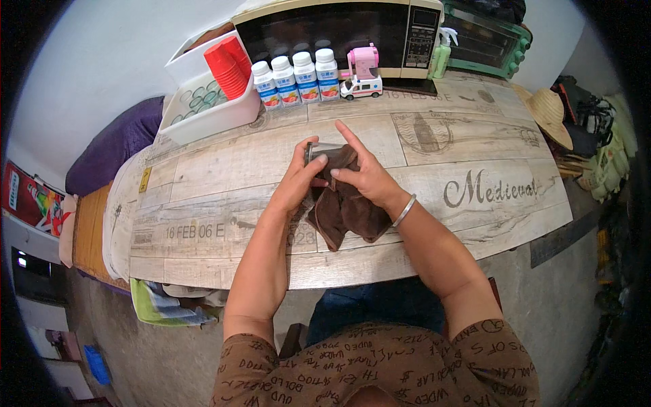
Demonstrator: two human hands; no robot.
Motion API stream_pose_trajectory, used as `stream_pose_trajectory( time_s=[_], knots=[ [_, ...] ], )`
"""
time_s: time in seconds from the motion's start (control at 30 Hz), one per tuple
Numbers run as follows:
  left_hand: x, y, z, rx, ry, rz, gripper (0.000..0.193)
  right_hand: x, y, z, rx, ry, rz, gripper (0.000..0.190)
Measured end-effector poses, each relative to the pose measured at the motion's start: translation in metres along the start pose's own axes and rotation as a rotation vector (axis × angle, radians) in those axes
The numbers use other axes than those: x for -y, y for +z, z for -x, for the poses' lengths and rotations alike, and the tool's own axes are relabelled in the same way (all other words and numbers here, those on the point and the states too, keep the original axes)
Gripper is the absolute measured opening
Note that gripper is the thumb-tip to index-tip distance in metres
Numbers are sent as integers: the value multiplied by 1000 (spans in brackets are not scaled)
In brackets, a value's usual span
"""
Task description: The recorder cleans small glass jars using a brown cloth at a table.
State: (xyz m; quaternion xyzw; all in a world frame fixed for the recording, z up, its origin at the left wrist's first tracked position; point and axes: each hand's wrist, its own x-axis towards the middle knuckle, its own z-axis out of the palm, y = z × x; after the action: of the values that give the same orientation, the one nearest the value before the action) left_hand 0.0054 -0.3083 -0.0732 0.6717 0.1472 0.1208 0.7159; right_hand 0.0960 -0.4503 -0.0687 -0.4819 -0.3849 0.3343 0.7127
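Observation:
My left hand [299, 175] grips a small transparent object [324, 146] with a dark edge; fingers and cloth hide much of it, so its kind is unclear. A brown cloth [348, 216] is bunched against this object and hangs down toward the tabletop. Pressing the cloth with the thumb, my right hand [374, 178] has its index finger stretched out and wears a silver bangle [405, 210] at the wrist. Both hands are close together over the middle of the wood-patterned table [244, 173].
At the back stand a microwave [325, 30], several white bottles [304, 76], a toy ambulance [362, 87] and a pink toy [364, 62]. A white bin [213, 124] holds red cups [226, 68] and glassware. Right of the microwave are a spray bottle [444, 56] and a green toaster oven [488, 43].

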Motion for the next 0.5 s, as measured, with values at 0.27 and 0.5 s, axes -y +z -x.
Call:
stream_pose_trajectory(
  time_s=[0.27, 0.5],
  knots=[
    [1, -1, 1, 48, 187, 62, 51, -4, -7, -4, -147, 58, -386, 70],
    [-2, -6, -3, -129, 131, 79, 37, -6, -12, -5, -157, 32, -374, 67]
  ],
)
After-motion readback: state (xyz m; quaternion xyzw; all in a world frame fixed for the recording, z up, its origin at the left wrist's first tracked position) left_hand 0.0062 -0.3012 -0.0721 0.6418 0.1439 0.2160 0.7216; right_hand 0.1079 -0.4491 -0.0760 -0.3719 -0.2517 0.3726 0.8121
